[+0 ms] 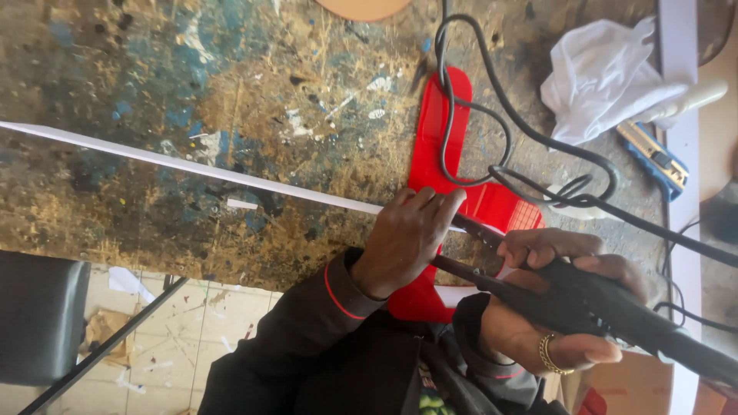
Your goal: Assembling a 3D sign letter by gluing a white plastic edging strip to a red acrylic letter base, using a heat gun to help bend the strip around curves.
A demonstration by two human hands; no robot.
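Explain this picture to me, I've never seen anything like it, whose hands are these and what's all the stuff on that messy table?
The one picture comes from a camera worn on a person's head, looking down at their own two bare hands; there is no machine. The left hand presses a long thin white strip down where it crosses a flat red plastic piece on a paint-spattered workbench. The right hand, wearing a gold bracelet, grips a black corded tool whose two dark prongs reach toward the strip. Its black cable loops over the red piece. To the right lie a crumpled white cloth and a blue utility knife. A tiled floor with scraps shows below the bench edge.
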